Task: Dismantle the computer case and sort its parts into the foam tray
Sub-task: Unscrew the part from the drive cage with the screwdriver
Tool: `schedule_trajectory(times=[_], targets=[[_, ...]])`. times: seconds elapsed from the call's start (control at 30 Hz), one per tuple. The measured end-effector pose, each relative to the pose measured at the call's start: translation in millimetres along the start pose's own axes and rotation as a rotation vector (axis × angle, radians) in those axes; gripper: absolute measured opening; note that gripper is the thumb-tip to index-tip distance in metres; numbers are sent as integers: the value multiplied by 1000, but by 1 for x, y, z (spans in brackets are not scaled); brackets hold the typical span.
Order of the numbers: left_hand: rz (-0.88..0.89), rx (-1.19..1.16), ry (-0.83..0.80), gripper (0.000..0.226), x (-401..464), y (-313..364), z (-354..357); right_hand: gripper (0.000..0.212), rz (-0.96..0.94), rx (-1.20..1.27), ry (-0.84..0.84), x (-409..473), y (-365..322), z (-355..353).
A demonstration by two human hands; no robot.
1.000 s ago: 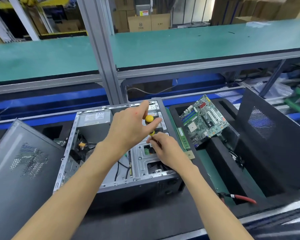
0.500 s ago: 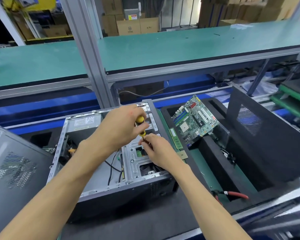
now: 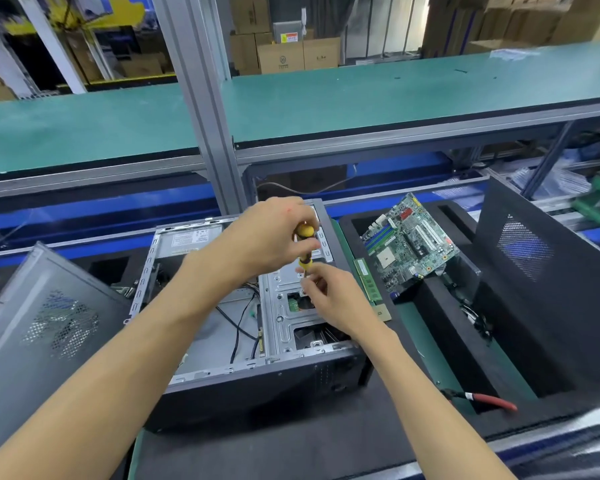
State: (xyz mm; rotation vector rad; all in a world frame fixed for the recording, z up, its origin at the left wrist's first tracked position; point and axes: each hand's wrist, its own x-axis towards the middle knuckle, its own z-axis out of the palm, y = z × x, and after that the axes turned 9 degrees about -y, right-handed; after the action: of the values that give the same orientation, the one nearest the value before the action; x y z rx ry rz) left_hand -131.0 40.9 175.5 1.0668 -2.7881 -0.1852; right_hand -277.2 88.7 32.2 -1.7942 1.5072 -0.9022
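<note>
L hand (image 3: 269, 237) grips screwdriver (image 3: 305, 249); R hand (image 3: 329, 292) pinches shaft.

Your surface (image 3: 274, 455) is dark-matted. On it: open computer case (image 3: 222, 341) lying on its side at center, foam tray (image 3: 440, 341) touching its right edge, grey side panel (image 3: 39, 327) tilted at left.

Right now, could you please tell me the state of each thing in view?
computer case: open, side off
screwdriver: upright, held over drive cage
left hand: grips handle
right hand: pinches shaft
motherboard: out, tilted in foam tray
pliers: lying idle
</note>
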Motion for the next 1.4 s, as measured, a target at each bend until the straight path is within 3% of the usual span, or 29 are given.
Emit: schedule_trajectory(times=[0.1,0.17,0.3,0.4,0.53,0.6,0.73,0.83,0.9,0.93,1.07,1.17,1.23,1.3,1.4], targets=[[-148,180,68,43,5,2,7,6,-10,140,50,-1,0,-4],[-133,162,97,48,5,3,12,11,-10,185,50,-2,0,-5],[61,-33,9,23,2,1,9,17,-16,196,27,-2,-2,-6],[25,-22,11,10,5,0,9,15,-29,193,11,-3,-3,-5],[-198,177,72,50,10,3,18,9,-34,194,14,-3,-5,-5],[-204,190,82,58,6,5,22,11,-42,214,14,-3,-6,-7],[27,43,-20,32,-4,6,19,38,-63,155,18,-4,-10,-9],[40,-56,17,21,-4,4,16,34,-56,95,7,-2,-8,-6],[-34,-28,58,15,-1,5,16,17,-56,110,4,-1,-4,-6],[-79,31,85,17,2,5,17,9,-49,129,3,0,-2,-6],[-149,153,153,36,0,6,24,12,-31,151,10,0,0,-5],[-5,-50,91,27,-10,2,20,24,-35,145,30,-1,-2,-5],[52,-150,74,25,-14,0,16,18,-21,128,19,-1,-3,-5],[-8,-120,119,16,-14,2,16,7,-12,126,18,-1,-3,-4],[-192,81,121,41,-10,4,21,11,-11,133,17,-2,-2,-4]])
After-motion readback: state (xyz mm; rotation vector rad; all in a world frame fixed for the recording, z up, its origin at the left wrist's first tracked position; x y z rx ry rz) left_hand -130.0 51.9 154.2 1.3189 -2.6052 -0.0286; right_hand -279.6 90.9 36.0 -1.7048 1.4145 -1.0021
